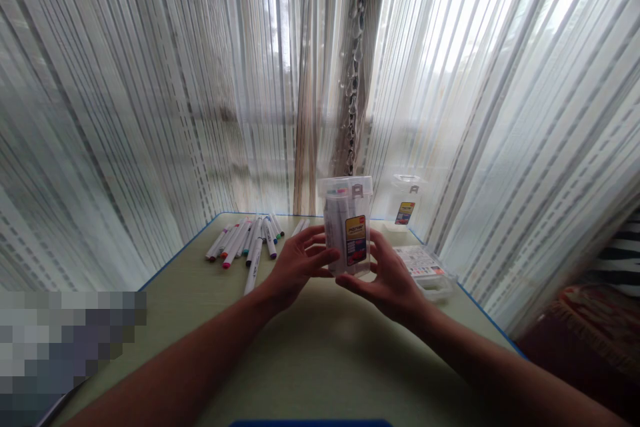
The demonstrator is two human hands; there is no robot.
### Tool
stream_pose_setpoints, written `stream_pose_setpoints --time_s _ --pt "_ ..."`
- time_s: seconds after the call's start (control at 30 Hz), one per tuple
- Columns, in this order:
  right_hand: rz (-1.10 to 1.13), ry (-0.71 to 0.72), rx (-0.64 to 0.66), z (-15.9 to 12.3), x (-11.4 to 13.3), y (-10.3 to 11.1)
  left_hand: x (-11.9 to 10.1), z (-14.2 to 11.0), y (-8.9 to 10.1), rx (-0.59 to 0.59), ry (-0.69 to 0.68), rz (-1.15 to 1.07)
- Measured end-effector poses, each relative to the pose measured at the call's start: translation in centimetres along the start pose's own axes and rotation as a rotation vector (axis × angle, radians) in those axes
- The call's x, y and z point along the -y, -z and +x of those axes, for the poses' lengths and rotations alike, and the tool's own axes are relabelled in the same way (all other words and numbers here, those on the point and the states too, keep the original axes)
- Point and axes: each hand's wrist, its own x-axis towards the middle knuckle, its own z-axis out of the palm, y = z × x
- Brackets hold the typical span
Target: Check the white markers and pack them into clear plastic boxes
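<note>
Our left hand (300,260) and right hand (390,277) hold the box (349,227) with pens (337,230) inside, over the desk (320,360).

Three clear plastic cases (335,227), one table (310,360)
More than ten loose markers (237,244) lay spread, too overlapped for an exact count; two yellow-topped labels (356,240) and one printed sheet (419,260) showed.

Open table (320,360) nearest the wearer; left, loose markers (245,240) in the way.
</note>
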Motion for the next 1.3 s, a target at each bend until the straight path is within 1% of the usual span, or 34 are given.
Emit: stream_pose_setpoints --time_s 0.1,0.17,0.33,0.43,0.57,0.77,0.87,1.0,1.13,1.3 --pt "-0.011 -0.025 -0.018 0.0 -0.1 0.0 -0.1 0.0 -0.1 0.003 0.013 0.004" --pt "0.028 -0.039 -0.017 -0.1 -0.2 -0.1 -0.2 0.0 0.0 0.017 0.018 0.01" --pt "0.306 -0.056 0.059 -0.1 0.0 -0.3 -0.4 0.1 0.4 0.07 0.02 0.029" --pt "0.408 -0.078 0.104 -0.1 0.6 -0.2 -0.6 0.2 0.5 0.124 0.007 -0.015" --pt "0.476 -0.098 0.135 -0.1 1.1 -0.2 -1.0 0.2 0.5 0.195 0.011 -0.055" --pt "0.544 -0.107 0.17 -0.2 0.5 -0.1 -1.3 0.2 0.4 0.256 -0.001 -0.056" --pt "0.518 -0.1 0.188 0.0 0.2 0.0 -1.3 0.2 0.5 0.235 0.001 -0.043" --pt "0.435 -0.095 0.149 0.2 -0.2 0.0 -0.9 0.2 0.5 0.13 0.021 -0.014" --pt "0.38 -0.118 0.1 0.5 -0.7 0.1 -0.7 0.1 0.4 0.035 0.004 0.013" --pt "0.28 -0.086 0.092 0.4 -1.3 -0.1 -0.4 0.1 0.3 -0.005 -0.025 0.046"
